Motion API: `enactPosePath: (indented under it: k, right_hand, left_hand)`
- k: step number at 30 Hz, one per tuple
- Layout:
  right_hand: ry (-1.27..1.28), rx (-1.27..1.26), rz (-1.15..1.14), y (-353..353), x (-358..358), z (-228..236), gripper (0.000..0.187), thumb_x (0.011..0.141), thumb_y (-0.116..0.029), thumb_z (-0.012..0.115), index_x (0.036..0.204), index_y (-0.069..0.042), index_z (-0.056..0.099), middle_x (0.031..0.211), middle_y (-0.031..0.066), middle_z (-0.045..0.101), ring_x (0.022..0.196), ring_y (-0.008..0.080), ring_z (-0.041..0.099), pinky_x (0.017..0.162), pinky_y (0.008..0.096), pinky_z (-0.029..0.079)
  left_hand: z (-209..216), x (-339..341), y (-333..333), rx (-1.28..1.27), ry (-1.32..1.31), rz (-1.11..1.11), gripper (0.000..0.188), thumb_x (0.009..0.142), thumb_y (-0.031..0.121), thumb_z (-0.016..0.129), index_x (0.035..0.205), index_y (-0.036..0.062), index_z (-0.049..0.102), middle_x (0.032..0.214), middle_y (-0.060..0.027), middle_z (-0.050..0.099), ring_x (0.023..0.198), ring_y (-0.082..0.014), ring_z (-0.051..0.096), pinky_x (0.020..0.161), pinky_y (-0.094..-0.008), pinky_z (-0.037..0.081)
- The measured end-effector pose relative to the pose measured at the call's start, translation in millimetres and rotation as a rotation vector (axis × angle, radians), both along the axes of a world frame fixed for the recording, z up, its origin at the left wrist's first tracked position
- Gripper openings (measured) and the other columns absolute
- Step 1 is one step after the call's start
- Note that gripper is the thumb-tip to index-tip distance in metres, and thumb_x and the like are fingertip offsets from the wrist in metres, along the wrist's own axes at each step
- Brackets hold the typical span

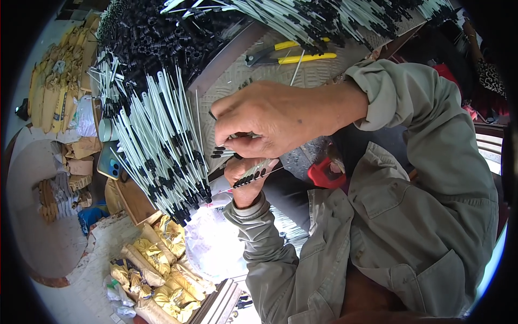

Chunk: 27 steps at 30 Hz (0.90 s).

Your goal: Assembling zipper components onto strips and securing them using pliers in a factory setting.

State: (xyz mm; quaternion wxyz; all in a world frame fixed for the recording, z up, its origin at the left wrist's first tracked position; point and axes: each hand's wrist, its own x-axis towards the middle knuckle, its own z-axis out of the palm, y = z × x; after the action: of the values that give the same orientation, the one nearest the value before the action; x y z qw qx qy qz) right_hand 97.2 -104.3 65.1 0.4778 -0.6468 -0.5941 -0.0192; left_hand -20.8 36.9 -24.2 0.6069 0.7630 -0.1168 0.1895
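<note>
My right hand (294, 116) reaches across from the upper right, fingers curled and pressed together. It is above and partly in front of my left hand (245, 181); whatever lies in its pinch is mostly hidden. Closed fingers of my left hand hold thin rods with black ends (252, 177); several black tips poke out between the two hands. Left of them, a large heap of thin pale rods with black fittings (162, 140) fans over the work surface, its black ends close to my left hand.
Small black plastic parts (162, 43) are piled at the back left. Yellow-handled pliers (291, 56) lie on the patterned work surface (224, 81), below more pale rods (324, 21). A phone (109, 160) stands at the left edge. Paper-wrapped bundles (167, 270) sit lower left. A red object (326, 173) is near my lap.
</note>
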Motion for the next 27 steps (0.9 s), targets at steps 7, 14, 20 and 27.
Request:
enactPosePath:
  k: [7,14,20,27]
  right_hand:
    - [0.048,0.004,0.044,1.7,2.9,-2.4,0.008,0.075,-0.008,0.060,0.073,-0.003,0.053,0.067,0.0069,0.047,0.057,0.0245,0.051,0.048,0.0348,0.037]
    - [0.006,-0.038,0.040,6.2,2.6,4.9,0.013,0.073,-0.008,0.062,0.068,-0.003,0.051,0.068,0.0063,0.049,0.058,0.0236,0.053,0.048,0.0337,0.038]
    - [0.100,0.022,0.185,12.1,8.8,-1.0,0.014,0.070,-0.006,0.065,0.075,-0.001,0.053,0.071,0.0070,0.052,0.063,0.0232,0.054,0.053,0.0330,0.041]
    - [0.078,0.031,0.273,6.5,11.2,-5.1,0.018,0.072,-0.009,0.067,0.085,-0.002,0.057,0.076,0.0074,0.053,0.066,0.0232,0.055,0.055,0.0329,0.042]
  left_hand:
    - [-0.3,2.1,3.5,0.063,0.005,-0.026,0.018,0.062,-0.001,0.077,0.074,0.0009,0.063,0.070,-0.0048,0.064,0.065,-0.0112,0.059,0.060,-0.0249,0.046]
    - [-0.9,2.1,-0.9,-0.099,0.020,-0.077,0.019,0.062,-0.006,0.074,0.076,0.0007,0.064,0.068,-0.0037,0.063,0.066,-0.0117,0.059,0.060,-0.0249,0.046]
    - [3.9,1.5,4.0,0.043,0.050,-0.135,0.020,0.064,-0.010,0.070,0.080,0.0008,0.065,0.072,-0.0059,0.063,0.070,-0.0140,0.060,0.059,-0.0254,0.048]
    - [19.9,4.7,0.5,-0.031,0.114,-0.125,0.021,0.064,-0.017,0.064,0.082,-0.0056,0.063,0.079,-0.0132,0.064,0.073,-0.0168,0.062,0.062,-0.0247,0.050]
